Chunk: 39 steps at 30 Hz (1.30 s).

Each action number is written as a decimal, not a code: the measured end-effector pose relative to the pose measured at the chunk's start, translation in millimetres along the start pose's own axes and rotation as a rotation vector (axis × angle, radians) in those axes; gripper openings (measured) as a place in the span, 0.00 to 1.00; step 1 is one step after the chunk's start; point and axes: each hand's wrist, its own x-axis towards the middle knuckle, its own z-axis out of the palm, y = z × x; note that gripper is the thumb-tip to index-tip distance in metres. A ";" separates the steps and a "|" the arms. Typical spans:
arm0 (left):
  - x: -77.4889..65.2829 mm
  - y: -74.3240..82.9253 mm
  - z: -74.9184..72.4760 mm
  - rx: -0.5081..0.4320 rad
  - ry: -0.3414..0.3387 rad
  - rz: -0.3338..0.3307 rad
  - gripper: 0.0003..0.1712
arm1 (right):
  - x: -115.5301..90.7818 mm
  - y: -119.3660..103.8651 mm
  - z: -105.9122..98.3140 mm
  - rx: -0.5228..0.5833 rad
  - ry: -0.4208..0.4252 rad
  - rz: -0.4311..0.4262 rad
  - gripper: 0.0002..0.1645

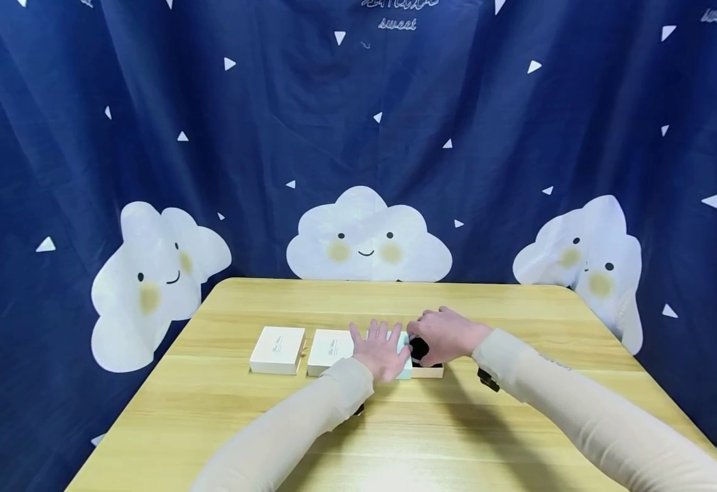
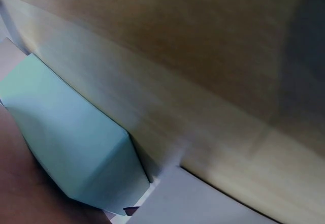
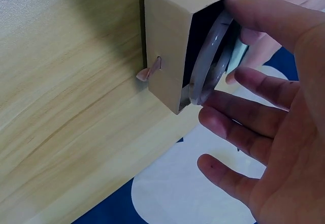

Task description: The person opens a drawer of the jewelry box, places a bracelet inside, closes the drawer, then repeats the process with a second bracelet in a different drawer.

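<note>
A pale green box (image 1: 405,370) lies on the table with its cream drawer (image 3: 165,41) pulled out to the right. My left hand (image 1: 380,352) rests on the green box, its fingers spread and straight. Over the drawer, my right hand (image 1: 447,336) pinches a translucent greyish bangle (image 3: 207,64) between thumb and fingers. The bangle stands tilted, partly inside the drawer's dark interior. From the drawer's end pokes a small ribbon tab (image 3: 147,72). In the left wrist view the green box (image 2: 71,127) shows beside the hand's edge.
Two white boxes with small print, one at the far left (image 1: 277,350) and one (image 1: 330,348) just left of the green box, stand in a row on the wooden table (image 1: 432,437). A blue curtain (image 1: 260,123) with clouds hangs behind the table.
</note>
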 end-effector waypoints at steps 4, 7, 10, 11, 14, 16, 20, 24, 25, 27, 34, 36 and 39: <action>0.7 0.6 0.3 0.006 0.006 0.001 0.37 | 0.3 -0.5 1.0 -0.007 0.012 0.003 0.25; 1.5 0.7 1.2 0.010 0.006 0.001 0.38 | 0.6 -1.0 1.3 -0.019 0.018 0.002 0.26; 2.0 0.6 1.4 0.013 0.004 -0.004 0.38 | -0.2 -1.5 0.7 -0.028 0.020 -0.001 0.28; 1.7 0.8 1.1 0.013 0.004 -0.004 0.38 | -0.6 -1.6 0.5 -0.029 0.021 -0.001 0.29; 1.5 1.2 -0.1 0.011 -0.003 -0.006 0.38 | -1.6 -1.5 -0.3 -0.038 0.021 0.001 0.31; 0.7 1.7 -1.1 0.012 -0.007 -0.007 0.38 | -1.9 -1.1 -0.7 -0.040 0.020 0.003 0.31; -1.0 2.2 -2.3 0.018 -0.004 -0.006 0.38 | -2.7 0.1 -1.1 -0.025 0.010 0.009 0.31; -0.3 2.1 -1.7 0.009 -0.005 -0.005 0.39 | -4.9 1.9 -1.0 0.003 0.007 0.011 0.31; 0.1 1.9 -1.8 0.009 -0.006 -0.004 0.39 | -5.8 2.4 -1.0 0.009 0.007 0.013 0.31; 1.0 1.5 -1.3 0.004 -0.014 -0.004 0.39 | -7.9 3.3 -1.5 0.022 0.010 0.014 0.31; 0.5 1.3 -0.3 0.000 0.001 -0.001 0.39 | -15.7 8.6 -0.4 0.048 0.005 0.044 0.36; -0.8 1.6 -1.3 0.001 -0.002 0.002 0.39 | -18.2 10.6 0.6 0.052 -0.002 0.054 0.38; -1.3 2.0 -0.8 0.006 0.005 0.006 0.39 | -22.0 12.9 1.3 0.071 -0.017 0.064 0.42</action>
